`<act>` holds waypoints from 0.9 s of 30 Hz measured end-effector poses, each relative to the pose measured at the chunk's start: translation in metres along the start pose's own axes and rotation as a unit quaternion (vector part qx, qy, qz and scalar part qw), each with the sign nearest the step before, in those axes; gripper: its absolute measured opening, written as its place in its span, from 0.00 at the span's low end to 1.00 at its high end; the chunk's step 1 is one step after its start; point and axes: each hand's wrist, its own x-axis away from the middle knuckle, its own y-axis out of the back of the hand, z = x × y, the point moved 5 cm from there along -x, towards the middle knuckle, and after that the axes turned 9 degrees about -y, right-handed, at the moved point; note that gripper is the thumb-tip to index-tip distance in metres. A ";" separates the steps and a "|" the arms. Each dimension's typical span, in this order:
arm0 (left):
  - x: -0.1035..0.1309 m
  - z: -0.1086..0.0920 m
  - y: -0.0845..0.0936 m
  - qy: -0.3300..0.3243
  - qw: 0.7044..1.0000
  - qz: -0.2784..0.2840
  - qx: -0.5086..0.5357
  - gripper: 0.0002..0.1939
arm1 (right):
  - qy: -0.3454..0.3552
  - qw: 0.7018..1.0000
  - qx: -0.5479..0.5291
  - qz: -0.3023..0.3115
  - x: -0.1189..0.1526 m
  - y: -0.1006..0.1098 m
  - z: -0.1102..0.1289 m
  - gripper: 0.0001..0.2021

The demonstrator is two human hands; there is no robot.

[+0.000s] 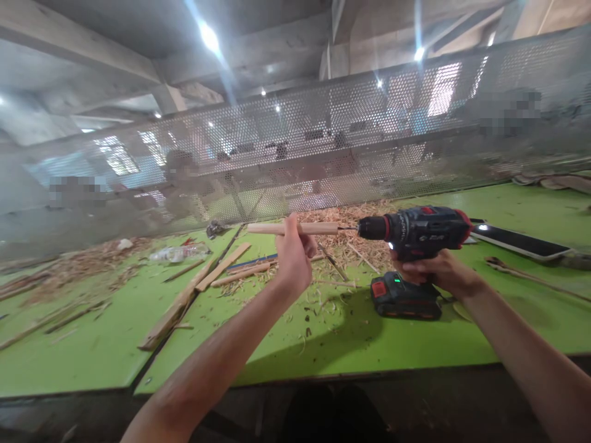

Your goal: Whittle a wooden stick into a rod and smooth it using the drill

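My left hand is closed around a pale round wooden stick, held level above the bench. In my right hand is a black and red cordless drill, its chuck pointing left at the stick's right end. A thin drill bit bridges chuck and stick and meets the end face; how deep it sits inside I cannot tell. The drill's small lamp is lit, and its battery shows a green light. Whether the bit is turning does not show.
Wood shavings lie heaped behind my hands on the green bench. Wood strips and a clear plastic bottle are to the left, a phone to the right. A perforated metal screen stands along the back.
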 end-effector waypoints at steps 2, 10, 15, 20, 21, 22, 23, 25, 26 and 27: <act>0.000 0.000 -0.002 0.002 1.000 -0.002 0.001 0.24 | 0.002 1.000 0.002 0.001 0.000 0.000 0.001 0.17; 0.001 0.002 -0.008 -0.004 1.000 -0.021 0.005 0.24 | -0.001 1.000 0.002 -0.002 0.001 -0.005 0.006 0.18; 0.003 0.004 -0.011 0.002 0.999 -0.033 0.013 0.24 | -0.001 1.000 0.001 -0.005 0.000 -0.004 0.004 0.18; 0.005 0.004 -0.012 -0.001 1.000 -0.023 0.016 0.23 | 0.010 1.000 0.012 0.004 -0.001 -0.004 0.004 0.19; 0.005 0.004 -0.012 -0.001 1.000 -0.020 0.014 0.23 | 0.013 1.000 0.014 0.004 -0.001 -0.004 0.004 0.19; 0.005 0.005 -0.012 0.000 1.000 -0.016 0.012 0.23 | 0.014 1.000 0.016 0.003 -0.001 -0.004 0.005 0.18; 0.005 0.005 -0.012 0.001 1.000 -0.010 0.009 0.23 | 0.015 1.000 0.017 0.002 0.000 -0.004 0.006 0.18; 0.006 0.006 -0.013 0.001 1.000 -0.004 0.004 0.22 | 0.012 1.000 0.015 0.000 0.001 -0.005 0.007 0.18; 0.006 0.007 -0.013 -0.001 1.000 -0.005 0.002 0.22 | 0.010 1.000 0.014 -0.001 0.001 -0.005 0.007 0.19; 0.006 0.007 -0.013 -0.002 1.000 -0.008 0.001 0.23 | 0.008 1.000 0.013 -0.002 0.001 -0.005 0.007 0.19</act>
